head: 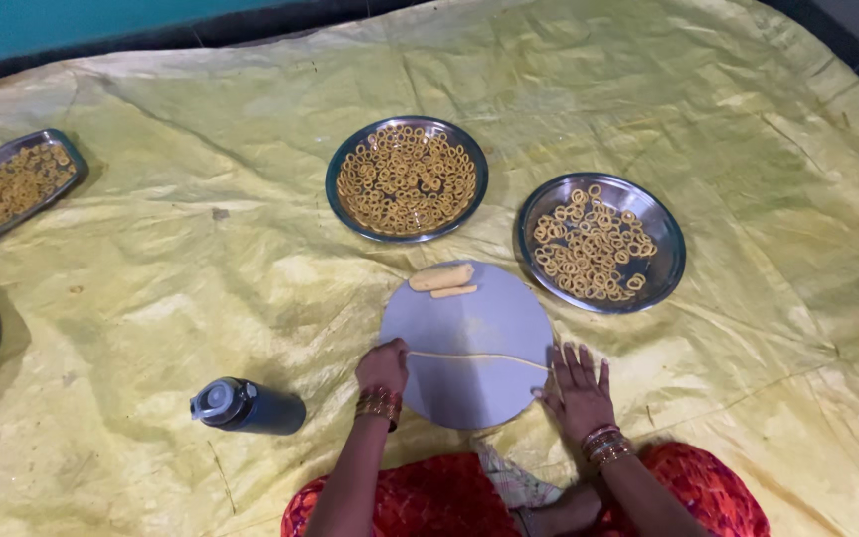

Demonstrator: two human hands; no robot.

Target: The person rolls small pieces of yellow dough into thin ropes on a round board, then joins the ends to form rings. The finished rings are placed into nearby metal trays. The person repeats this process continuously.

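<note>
You've four steel plates of dough rings (407, 179) — two full in view, two cut off at left — one round board (469, 343), two dough lumps (441, 277), one bottle (247, 406).

My left hand (382, 366) and right hand (577, 383) rest at opposite ends of a thin rolled dough strand (474, 357), which lies across the round grey flat board (469, 383) directly before me. Two short dough logs (441, 278) lie on the board's far edge. Behind the board sit two round steel plates of dough rings, one (342, 159) behind-left, the other (673, 261) behind-right; a dark bottle (248, 406) lies left of my left hand.
</note>
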